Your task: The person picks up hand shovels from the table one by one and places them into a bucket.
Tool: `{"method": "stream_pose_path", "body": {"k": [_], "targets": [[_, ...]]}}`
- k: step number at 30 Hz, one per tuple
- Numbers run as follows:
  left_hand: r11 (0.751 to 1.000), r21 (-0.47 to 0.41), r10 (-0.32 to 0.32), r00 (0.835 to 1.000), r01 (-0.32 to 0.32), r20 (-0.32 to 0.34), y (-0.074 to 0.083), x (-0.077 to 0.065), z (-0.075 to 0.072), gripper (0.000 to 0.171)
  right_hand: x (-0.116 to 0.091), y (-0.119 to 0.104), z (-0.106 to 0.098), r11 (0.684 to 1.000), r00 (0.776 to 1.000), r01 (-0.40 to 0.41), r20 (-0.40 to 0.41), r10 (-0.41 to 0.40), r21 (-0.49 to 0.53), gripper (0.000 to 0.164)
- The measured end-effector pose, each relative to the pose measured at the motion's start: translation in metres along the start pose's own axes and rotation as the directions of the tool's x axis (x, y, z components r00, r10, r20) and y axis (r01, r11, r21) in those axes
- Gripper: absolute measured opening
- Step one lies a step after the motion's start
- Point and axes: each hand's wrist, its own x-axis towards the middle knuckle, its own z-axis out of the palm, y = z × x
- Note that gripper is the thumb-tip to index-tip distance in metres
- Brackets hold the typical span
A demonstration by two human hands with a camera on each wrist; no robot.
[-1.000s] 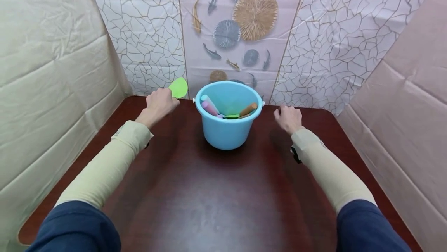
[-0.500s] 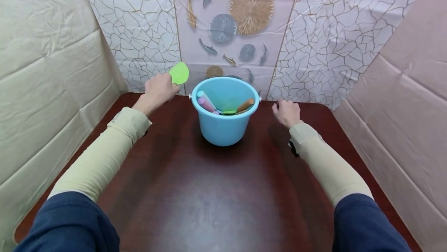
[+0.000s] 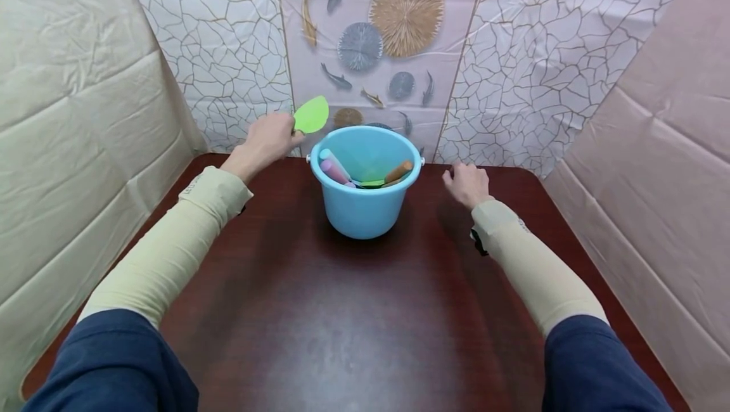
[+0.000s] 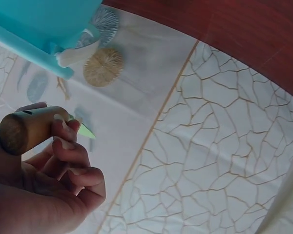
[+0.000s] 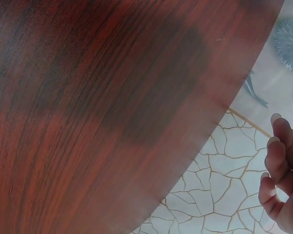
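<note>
My left hand (image 3: 271,137) grips a small trowel (image 3: 312,115) with a green, leaf-shaped blade, raised just left of the bucket and above rim height. Its brown wooden handle (image 4: 48,122) shows in the left wrist view, with fingers curled around it. A light blue bucket (image 3: 364,214) stands upright at the back of the table. Inside lean a pale blue handle (image 3: 335,162), a pink handle (image 3: 334,171) and a brown handle (image 3: 398,172), beside a green piece (image 3: 372,182); their lower parts are hidden. My right hand (image 3: 468,185) hovers right of the bucket, fingers loosely curled around nothing.
The bucket is on a dark reddish-brown table (image 3: 342,310) with rounded back corners. Behind it hangs a patterned cloth (image 3: 513,82). Pale cloth walls (image 3: 74,120) enclose the left and right sides.
My left hand has risen with the trowel, then moved right, closer to the bucket's rim. The view has tilted slightly. The right hand and the bucket's contents look unchanged.
</note>
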Motion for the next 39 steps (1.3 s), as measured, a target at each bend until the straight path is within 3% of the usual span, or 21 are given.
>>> {"method": "stream_pose_path", "body": {"k": [6, 16, 23, 33, 39], "targets": [[0.998, 0.029, 0.060, 0.996, -0.062, 0.064, 0.012, 0.006, -0.003, 0.024, 0.004, -0.001, -0.005, 1.000, 1.000, 0.011, 0.009, -0.011, -0.007, 0.032], [0.986, 0.007, 0.167, 0.981, -0.169, 0.103, 0.034, 0.012, -0.003, 0.022, 0.007, -0.004, -0.011, 1.000, 1.000, 0.021, 0.003, -0.021, -0.017, 0.038], [0.969, 0.005, 0.241, 0.956, -0.246, 0.166, 0.045, 0.013, -0.001, 0.025, 0.008, -0.009, -0.013, 1.000, 0.999, 0.027, 0.020, -0.027, -0.005, 0.042], [0.963, 0.032, 0.251, 0.936, -0.267, 0.248, 0.057, 0.012, 0.009, 0.018, -0.001, -0.008, -0.009, 1.000, 0.999, 0.020, 0.032, -0.020, 0.022, 0.046], [0.951, 0.107, 0.243, 0.917, -0.289, 0.318, 0.075, 0.019, 0.020, 0.018, -0.011, 0.000, -0.010, 1.000, 0.998, 0.004, 0.065, -0.005, 0.022, 0.046]]}}
